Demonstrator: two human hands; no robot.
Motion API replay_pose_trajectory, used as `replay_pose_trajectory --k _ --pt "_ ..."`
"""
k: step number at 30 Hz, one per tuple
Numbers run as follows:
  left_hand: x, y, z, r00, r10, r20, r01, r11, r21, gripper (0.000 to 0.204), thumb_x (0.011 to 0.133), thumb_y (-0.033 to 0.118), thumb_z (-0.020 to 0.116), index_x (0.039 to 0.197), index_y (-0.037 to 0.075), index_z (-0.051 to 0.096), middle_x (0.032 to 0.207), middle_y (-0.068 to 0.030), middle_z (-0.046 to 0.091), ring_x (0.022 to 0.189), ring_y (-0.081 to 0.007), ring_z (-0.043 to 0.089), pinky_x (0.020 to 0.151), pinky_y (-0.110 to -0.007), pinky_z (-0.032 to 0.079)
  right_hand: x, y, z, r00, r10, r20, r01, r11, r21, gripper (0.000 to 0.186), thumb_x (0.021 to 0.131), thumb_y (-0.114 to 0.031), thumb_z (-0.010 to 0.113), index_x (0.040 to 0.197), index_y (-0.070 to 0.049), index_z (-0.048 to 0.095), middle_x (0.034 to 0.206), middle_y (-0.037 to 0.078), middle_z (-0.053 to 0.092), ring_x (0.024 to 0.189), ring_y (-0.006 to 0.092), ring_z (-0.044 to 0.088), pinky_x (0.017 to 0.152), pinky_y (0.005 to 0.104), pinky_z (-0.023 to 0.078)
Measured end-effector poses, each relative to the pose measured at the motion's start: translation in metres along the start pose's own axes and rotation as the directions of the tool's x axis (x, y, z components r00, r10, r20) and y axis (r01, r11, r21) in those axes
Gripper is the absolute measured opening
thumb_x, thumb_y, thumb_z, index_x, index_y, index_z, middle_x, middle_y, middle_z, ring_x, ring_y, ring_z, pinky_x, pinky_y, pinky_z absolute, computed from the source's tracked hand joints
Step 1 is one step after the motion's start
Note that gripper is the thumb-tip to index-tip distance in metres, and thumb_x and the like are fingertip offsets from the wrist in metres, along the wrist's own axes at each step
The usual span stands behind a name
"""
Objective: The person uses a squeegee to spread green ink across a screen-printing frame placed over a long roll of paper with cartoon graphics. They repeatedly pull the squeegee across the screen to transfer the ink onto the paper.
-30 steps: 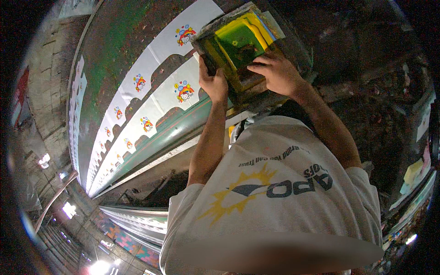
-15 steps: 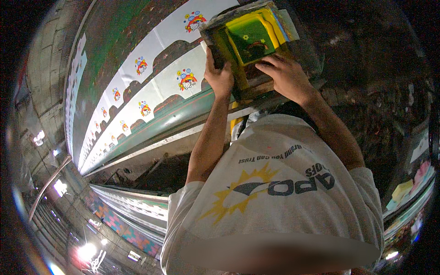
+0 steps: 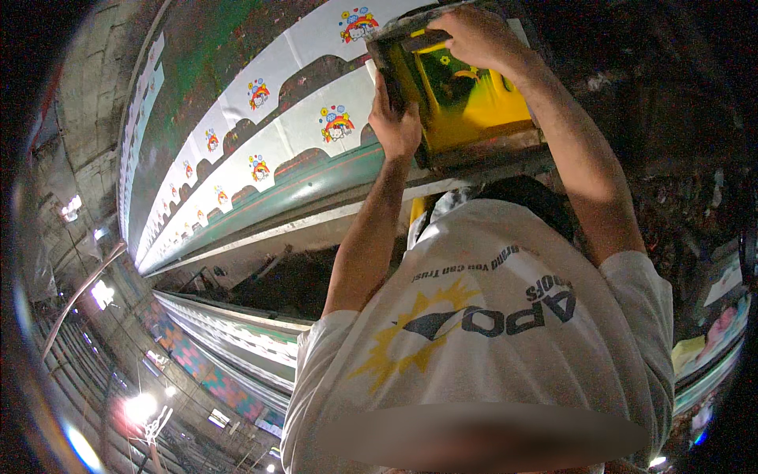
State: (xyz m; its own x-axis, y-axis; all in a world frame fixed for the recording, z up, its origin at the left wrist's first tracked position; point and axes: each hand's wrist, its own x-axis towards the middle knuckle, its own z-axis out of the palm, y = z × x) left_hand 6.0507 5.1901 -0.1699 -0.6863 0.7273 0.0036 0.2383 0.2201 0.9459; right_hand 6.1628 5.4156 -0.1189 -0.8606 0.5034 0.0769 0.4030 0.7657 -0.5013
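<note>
My left hand point(image 3: 396, 125) grips the left side of a dark-edged screen-printing frame point(image 3: 418, 146), thumb on top and fingers along its outer edge. Wet yellow ink point(image 3: 482, 114) covers the near part of its mesh, around a darker patch with a small flower and an arc. At the far side of the frame, my right hand point(image 3: 478, 38) is closed with fingers bent down, on what looks like a squeegee point(image 3: 418, 34); only a yellow-smeared end shows beside the fingertips. White cut pieces point(image 3: 300, 118) with colourful rainbow-and-cartoon prints lie in rows left of the frame.
A long green table point(image 3: 316, 186) runs off to the far left under the printed rows. Another table with white pieces point(image 3: 237, 340) stands lower left. Stacked coloured sheets point(image 3: 714, 332) lie at the right edge. A bright lamp point(image 3: 140, 408) glows lower left.
My right hand has moved from the near side of the frame to its far side. Yellow ink now covers the near part of the mesh. My left hand keeps its hold on the frame.
</note>
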Motion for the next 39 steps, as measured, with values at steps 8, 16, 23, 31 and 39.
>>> replay_pose_trajectory --k 8,16,23,31,39 --pt "0.001 -0.006 0.0 1.0 0.0 -0.021 0.0 1.0 -0.029 0.079 0.088 -0.006 0.073 0.161 -0.009 0.042 0.151 -0.0224 0.063 0.133 -0.0237 0.064 0.112 -0.037 0.052 -0.061 -0.019 0.007 0.979 0.079 0.187 -0.082 0.997 0.004 0.045 0.091 -0.01 0.075 0.136 -0.012 0.074 0.126 0.016 0.075 0.117 0.0341 0.073 0.105 0.0483 0.058" --pt "0.003 -0.011 -0.002 1.0 -0.008 -0.005 0.007 0.998 -0.065 0.08 0.085 -0.008 0.071 0.16 -0.011 0.043 0.152 -0.0235 0.062 0.134 -0.025 0.063 0.113 -0.038 0.052 -0.142 -0.065 -0.004 0.974 0.149 0.172 -0.166 0.982 0.09 0.051 0.089 -0.001 0.073 0.139 -0.01 0.072 0.143 0.011 0.066 0.133 0.0341 0.062 0.115 0.0481 0.051" --pt "0.001 -0.006 -0.004 0.999 0.035 -0.011 -0.036 0.994 -0.108 0.082 0.085 -0.006 0.073 0.161 -0.01 0.042 0.151 -0.0229 0.064 0.132 -0.0236 0.065 0.113 -0.038 0.051 -0.148 -0.033 -0.002 0.976 0.186 -0.115 -0.16 0.965 0.208 0.049 0.082 -0.019 0.091 0.129 -0.014 0.078 0.159 0.015 0.054 0.146 0.0364 0.051 0.12 0.0478 0.045" --pt "0.006 -0.005 0.003 0.994 0.004 -0.106 -0.018 0.99 -0.14 0.08 0.085 -0.004 0.068 0.16 -0.01 0.043 0.146 -0.0242 0.068 0.123 -0.0184 0.07 0.098 -0.032 0.058 -0.17 0.0 0.007 0.952 0.245 -0.185 -0.172 0.925 0.338 0.05 0.071 -0.022 0.099 0.119 -0.02 0.082 0.167 0.019 0.047 0.157 0.0361 0.041 0.128 0.047 0.036" --pt "-0.018 0.075 -0.022 0.998 0.036 -0.042 -0.044 0.98 -0.193 0.084 0.083 -0.01 0.068 0.162 -0.009 0.04 0.161 -0.0234 0.054 0.141 -0.0254 0.059 0.111 -0.034 0.053 -0.202 -0.047 -0.049 0.917 0.27 -0.293 -0.15 0.915 0.375 0.045 0.08 -0.022 0.095 0.122 -0.015 0.081 0.168 0.017 0.047 0.156 0.0332 0.042 0.127 0.0445 0.036"
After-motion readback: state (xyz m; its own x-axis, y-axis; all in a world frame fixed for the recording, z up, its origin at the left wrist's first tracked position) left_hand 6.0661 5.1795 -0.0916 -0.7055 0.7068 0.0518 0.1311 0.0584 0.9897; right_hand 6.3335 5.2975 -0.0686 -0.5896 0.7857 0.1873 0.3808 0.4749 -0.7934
